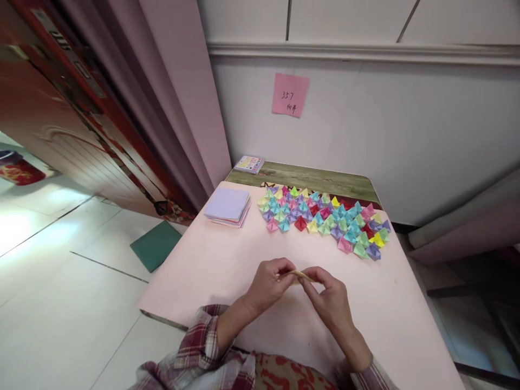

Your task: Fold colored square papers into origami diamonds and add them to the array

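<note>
Between my two hands, a small folded piece of yellow paper point(299, 274) is held just above the pink-covered table point(244, 260). My left hand point(270, 281) pinches its left end, with thumb and fingers closed. The right end is pinched by my right hand point(328, 295), closed in the same way. Fingers hide much of the paper, so its exact shape cannot be made out. Beyond my hands stand several small folded paper boats point(325, 216) in many colours, packed in rows. A stack of square coloured paper point(228, 205), lilac on top, lies to the left.
A packet with printed lettering point(249, 164) lies on the table's wood-patterned back strip point(312, 176). A pink note point(290, 95) with handwriting is stuck on the wall. On the floor at left is a green square point(156, 245), near a red door point(81, 124) and purple curtain.
</note>
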A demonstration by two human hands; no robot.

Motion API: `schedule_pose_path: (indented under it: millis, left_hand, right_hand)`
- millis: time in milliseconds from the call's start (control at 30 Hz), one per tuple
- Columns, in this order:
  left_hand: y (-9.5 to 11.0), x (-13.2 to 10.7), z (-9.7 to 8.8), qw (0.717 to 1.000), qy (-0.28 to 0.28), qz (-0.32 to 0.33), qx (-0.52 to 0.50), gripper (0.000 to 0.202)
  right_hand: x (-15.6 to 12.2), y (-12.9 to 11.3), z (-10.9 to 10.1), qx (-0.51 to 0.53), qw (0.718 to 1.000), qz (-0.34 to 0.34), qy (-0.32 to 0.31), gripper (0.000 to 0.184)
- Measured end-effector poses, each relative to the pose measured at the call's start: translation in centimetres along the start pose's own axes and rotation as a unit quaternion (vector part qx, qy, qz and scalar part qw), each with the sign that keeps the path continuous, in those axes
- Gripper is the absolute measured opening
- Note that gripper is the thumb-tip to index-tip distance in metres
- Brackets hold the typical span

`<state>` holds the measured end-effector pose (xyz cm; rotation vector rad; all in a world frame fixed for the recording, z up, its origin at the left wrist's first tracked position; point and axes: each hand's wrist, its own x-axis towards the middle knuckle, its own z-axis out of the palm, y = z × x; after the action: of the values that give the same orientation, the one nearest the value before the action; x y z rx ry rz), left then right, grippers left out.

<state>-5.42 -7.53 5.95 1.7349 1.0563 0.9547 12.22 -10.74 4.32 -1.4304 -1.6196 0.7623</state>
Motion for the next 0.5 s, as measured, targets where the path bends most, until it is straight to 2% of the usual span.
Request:
schedule_pose_path:
  millis: [33, 100, 133, 200, 267, 333, 500]
  left_hand:
    - [0.0, -0.1, -0.1, 0.994, 0.010, 0.076, 0.081, 0.012]
    - [-0.5, -0.3, -0.1, 0.950, 0.022, 0.208, 0.232, 0.015]
    - [-1.0, -0.5, 0.0, 0.923, 0.019, 0.251, 0.292, 0.016]
    - [-2.2, -1.1, 0.3, 0.883, 0.001, 0.288, 0.370, 0.016]
    - [-3.4, -1.9, 0.7, 0.870, -0.011, 0.284, 0.403, 0.016]
    - [-4.4, -2.8, 1.1, 0.877, -0.015, 0.259, 0.404, 0.017]
    - [-5.4, -3.8, 1.5, 0.936, -0.029, 0.137, 0.323, 0.014]
  right_hand:
    - [0.0, 0.3, 0.1, -0.061, 0.995, -0.061, 0.043, 0.012]
    - [-0.1, 1.1, 0.5, -0.152, 0.969, -0.164, 0.107, 0.012]
    - [-0.2, 1.6, 0.8, -0.182, 0.956, -0.195, 0.118, 0.015]
    - [-0.6, 2.6, 1.5, -0.228, 0.941, -0.225, 0.107, 0.017]
    - [-1.2, 3.6, 2.1, -0.248, 0.939, -0.226, 0.079, 0.019]
    - [-1.7, 4.4, 2.4, -0.244, 0.947, -0.204, 0.041, 0.020]
    - [-2.1, 4.7, 2.0, -0.196, 0.975, -0.081, -0.071, 0.019]
